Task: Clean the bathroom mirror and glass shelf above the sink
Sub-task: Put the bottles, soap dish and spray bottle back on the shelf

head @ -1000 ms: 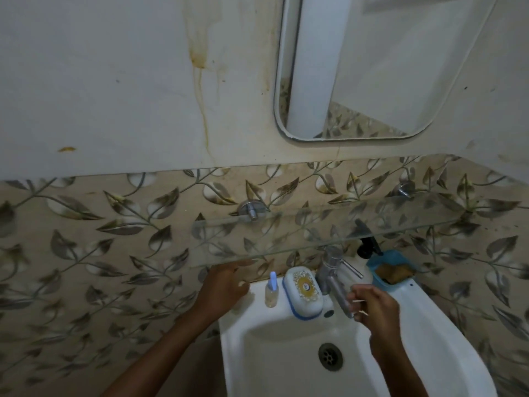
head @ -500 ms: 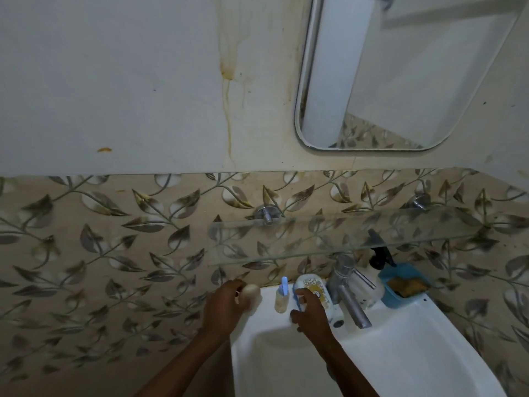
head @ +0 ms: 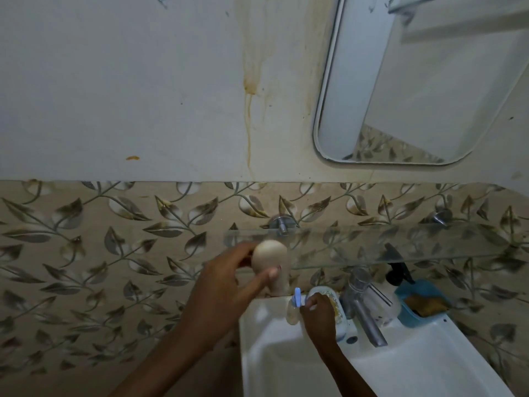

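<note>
Biggest thing in my view is the stained wall (head: pixel 120 90), with the mirror (head: pixel 423 90) up top right, not touched yet as far as I can tell. Below that runs the leafy tile band, and the glass shelf (head: pixel 400 245) sits across it on two metal pegs, bare from what I can see. Then the white sink (head: pixel 429 365) with the tap (head: pixel 365 308), a blue dish (head: pixel 420 306) and a dark spray nozzle (head: pixel 396 266) at the back. My left hand (head: pixel 226 290) is wrapped around a pale round-topped bottle (head: pixel 272 267), holding it up just at the shelf's left end. My right hand (head: pixel 320 313) is curled down on the soap case (head: pixel 333 308), next to the tiny blue-capped bottle (head: pixel 296 306); can't tell if it's actually gripping it. I reckon I'm sorting the toiletries around the wiping step. Next move probably needs a cloth or that sprayer, and free hands.
</note>
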Action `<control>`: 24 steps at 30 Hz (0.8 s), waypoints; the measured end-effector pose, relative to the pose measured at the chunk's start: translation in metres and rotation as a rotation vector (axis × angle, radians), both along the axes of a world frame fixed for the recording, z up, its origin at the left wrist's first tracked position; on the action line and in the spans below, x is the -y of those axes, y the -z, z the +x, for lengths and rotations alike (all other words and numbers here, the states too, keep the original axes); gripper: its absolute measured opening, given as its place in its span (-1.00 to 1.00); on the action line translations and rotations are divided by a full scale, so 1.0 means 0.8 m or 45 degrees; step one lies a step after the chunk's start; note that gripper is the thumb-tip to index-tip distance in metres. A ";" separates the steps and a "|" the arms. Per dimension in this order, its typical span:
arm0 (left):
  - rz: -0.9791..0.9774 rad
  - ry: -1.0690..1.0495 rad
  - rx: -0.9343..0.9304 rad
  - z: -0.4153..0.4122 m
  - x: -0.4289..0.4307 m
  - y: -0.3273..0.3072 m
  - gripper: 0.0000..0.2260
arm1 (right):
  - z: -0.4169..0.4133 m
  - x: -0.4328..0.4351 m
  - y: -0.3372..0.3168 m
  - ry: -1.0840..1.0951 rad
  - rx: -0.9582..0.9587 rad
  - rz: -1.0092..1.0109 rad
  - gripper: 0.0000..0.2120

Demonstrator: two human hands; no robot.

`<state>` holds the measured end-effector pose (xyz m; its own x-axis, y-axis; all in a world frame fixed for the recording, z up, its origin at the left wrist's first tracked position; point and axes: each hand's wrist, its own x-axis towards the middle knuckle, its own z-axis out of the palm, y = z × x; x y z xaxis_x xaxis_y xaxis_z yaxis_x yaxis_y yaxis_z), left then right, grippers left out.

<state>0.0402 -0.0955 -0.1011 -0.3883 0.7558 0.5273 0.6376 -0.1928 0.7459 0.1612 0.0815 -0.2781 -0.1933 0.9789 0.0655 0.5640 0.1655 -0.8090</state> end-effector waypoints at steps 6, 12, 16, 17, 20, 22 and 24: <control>0.044 -0.114 -0.028 -0.042 -0.045 -0.031 -0.75 | 0.001 -0.002 0.003 -0.011 -0.082 -0.072 -0.59; -0.058 -0.091 -0.106 -0.063 -0.076 -0.023 -0.71 | 0.003 -0.005 0.007 -0.070 -0.174 -0.099 -0.67; -0.071 -0.047 -0.062 -0.066 -0.082 -0.016 -0.69 | 0.004 -0.006 0.009 -0.103 -0.151 -0.053 -0.72; -0.071 -0.047 -0.049 -0.067 -0.083 -0.014 -0.69 | 0.004 -0.007 0.011 -0.114 -0.140 -0.052 -0.75; -0.094 -0.042 -0.028 -0.070 -0.085 -0.010 -0.62 | 0.000 -0.011 0.015 -0.178 -0.048 -0.081 -0.76; -0.098 -0.052 -0.020 -0.073 -0.085 -0.008 -0.56 | -0.002 -0.013 0.017 -0.223 -0.009 -0.105 -0.72; -0.082 -0.059 -0.023 -0.074 -0.086 -0.008 -0.54 | -0.004 -0.014 0.019 -0.246 -0.004 -0.130 -0.64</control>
